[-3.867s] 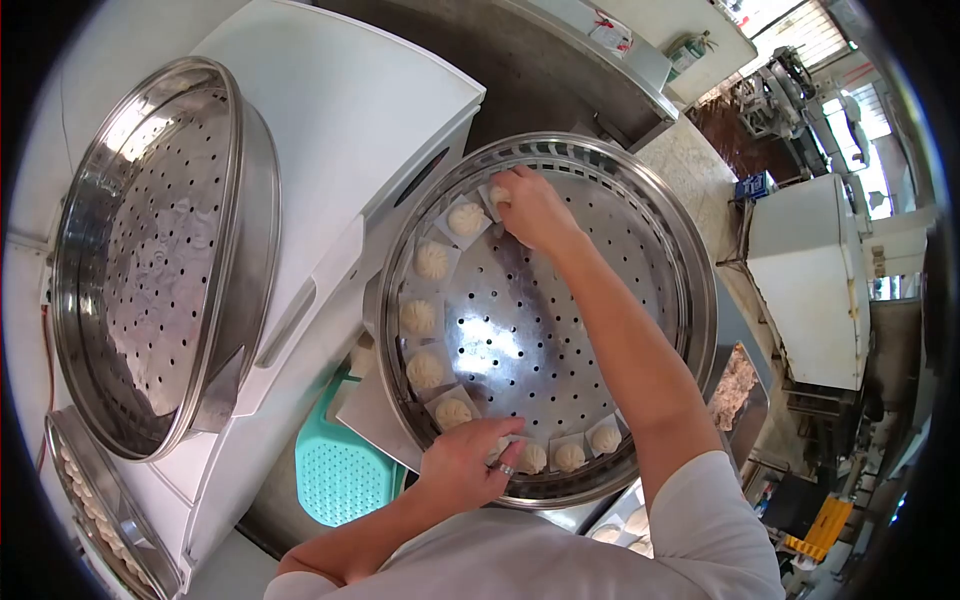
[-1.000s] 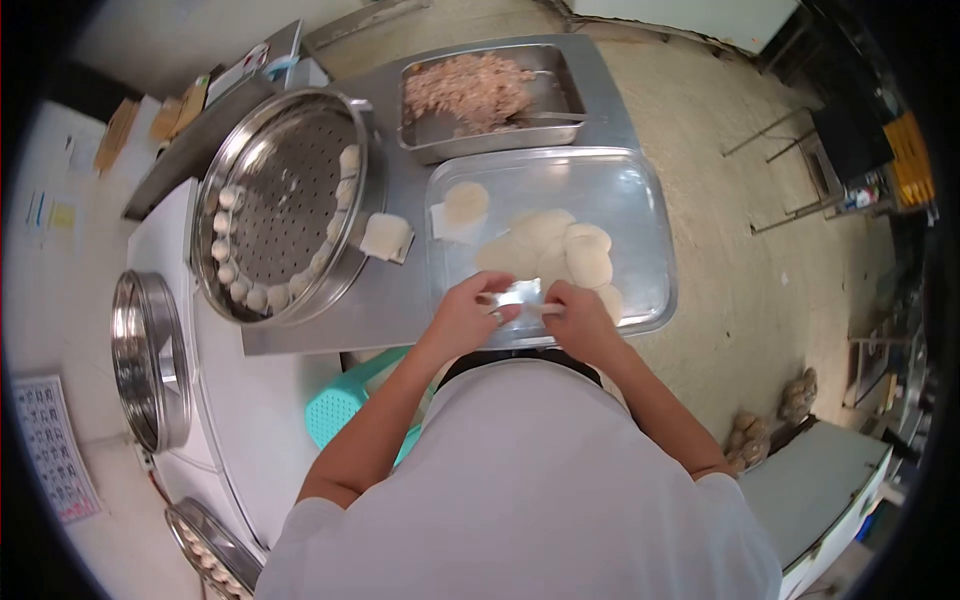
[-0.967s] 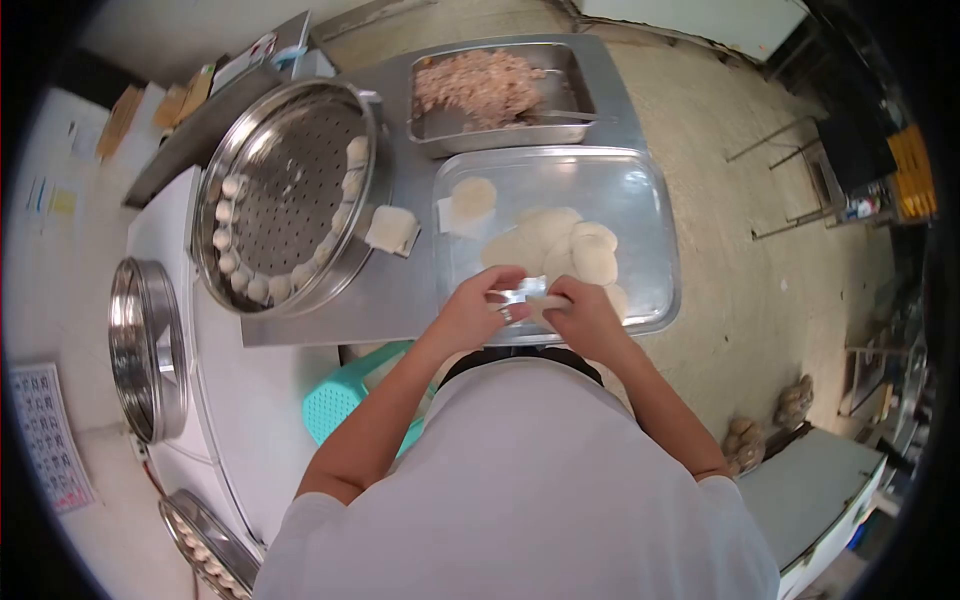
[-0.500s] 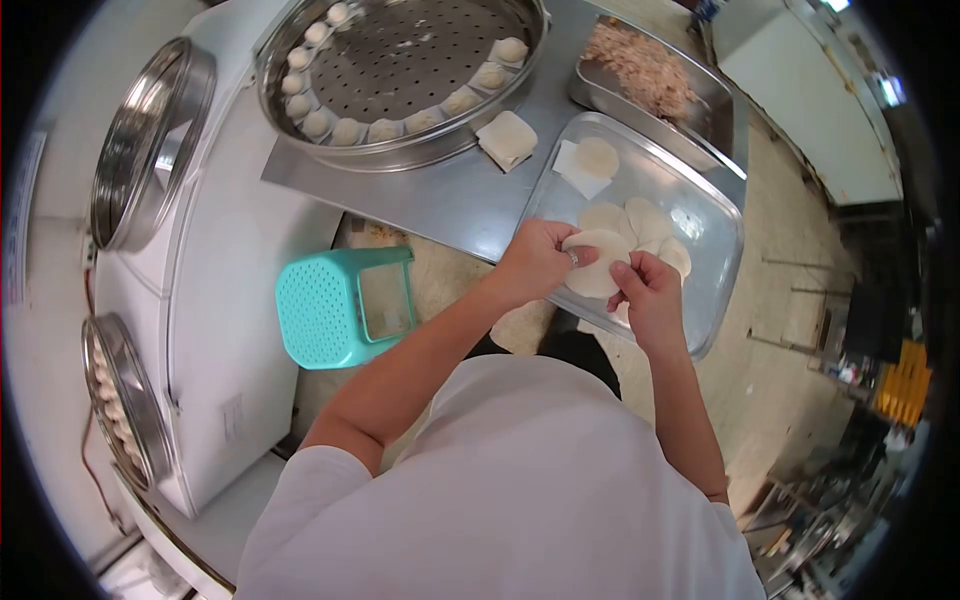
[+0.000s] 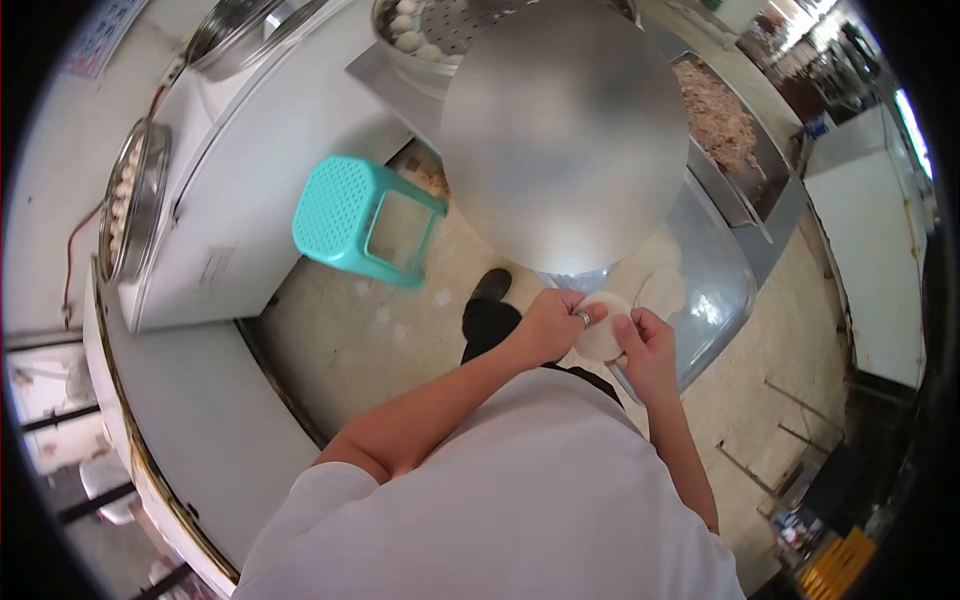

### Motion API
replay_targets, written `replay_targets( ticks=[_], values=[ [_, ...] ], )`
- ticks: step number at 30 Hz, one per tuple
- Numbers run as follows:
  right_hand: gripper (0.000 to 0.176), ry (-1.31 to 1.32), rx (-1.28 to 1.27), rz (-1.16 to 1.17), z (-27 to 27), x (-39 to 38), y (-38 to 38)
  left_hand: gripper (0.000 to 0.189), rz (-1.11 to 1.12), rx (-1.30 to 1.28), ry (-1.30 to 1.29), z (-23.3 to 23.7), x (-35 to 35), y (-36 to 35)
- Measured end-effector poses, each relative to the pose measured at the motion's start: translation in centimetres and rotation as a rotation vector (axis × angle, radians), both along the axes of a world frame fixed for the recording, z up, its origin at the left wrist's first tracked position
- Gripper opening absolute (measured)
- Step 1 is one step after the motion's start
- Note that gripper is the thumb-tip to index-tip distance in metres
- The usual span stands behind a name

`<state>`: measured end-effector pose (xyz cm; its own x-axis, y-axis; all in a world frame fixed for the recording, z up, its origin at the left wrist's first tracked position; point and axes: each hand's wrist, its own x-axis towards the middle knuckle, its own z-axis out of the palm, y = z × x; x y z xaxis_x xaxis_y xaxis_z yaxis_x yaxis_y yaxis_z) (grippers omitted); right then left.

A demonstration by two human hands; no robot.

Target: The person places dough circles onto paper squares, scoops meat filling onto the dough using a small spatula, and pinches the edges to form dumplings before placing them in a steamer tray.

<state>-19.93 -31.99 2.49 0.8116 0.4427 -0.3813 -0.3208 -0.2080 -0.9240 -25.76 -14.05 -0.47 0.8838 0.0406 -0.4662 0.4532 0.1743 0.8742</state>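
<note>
My left hand (image 5: 548, 328) and my right hand (image 5: 645, 345) hold one round, flat white dough wrapper (image 5: 600, 328) between them, close to my chest, above the near edge of a shiny metal tray (image 5: 715, 300). Another dough wrapper (image 5: 662, 288) lies on that tray. A ring shows on a left-hand finger. A deep metal pan of minced filling (image 5: 718, 115) stands beyond the tray. At the top edge a perforated steamer tray (image 5: 425, 20) holds several white buns along its rim. A large blurred patch hides the middle of the table.
A teal plastic stool (image 5: 365, 222) stands on the floor to my left. A white chest cabinet (image 5: 250, 150) carries steamer trays (image 5: 130, 205) with buns on its far end. A white counter (image 5: 160, 440) curves along the lower left. Another white cabinet (image 5: 870, 250) stands at the right.
I have turned from the steamer, where I was setting buns, to the wrapper tray and lifted one wrapper with both hands. The view has swung down and left.
</note>
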Motion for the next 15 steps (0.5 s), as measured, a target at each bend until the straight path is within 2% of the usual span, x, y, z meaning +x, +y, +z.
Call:
replay_targets(
  ticks=[2,5,7,11,14,15],
  values=[
    [0.029,0.023,-0.019,0.067,-0.3,-0.6,-1.5,0.027,0.055,-0.039,0.073,0.3,-2.0,-1.7],
    [0.029,-0.169,-0.16,0.146,0.1,-0.9,-3.0,0.026,0.134,-0.111,0.046,0.6,-3.3,-3.5],
    [0.029,-0.247,-0.131,0.159,-0.9,-0.6,-4.2,0.024,0.14,-0.123,0.02,1.2,-3.4,-4.5],
    [0.029,-0.216,-0.105,0.149,0.6,-0.6,-5.2,0.022,0.066,-0.006,-0.019,1.6,-3.0,-6.0],
    [0.029,-0.361,-0.13,0.086,-0.3,0.2,-7.0,0.023,0.029,-0.035,0.037,2.1,-1.9,-6.9],
    [0.03,-0.298,-0.092,0.065,-0.2,0.4,-7.2,0.023,0.053,-0.031,0.033,2.4,-1.5,-7.0]
  ],
)
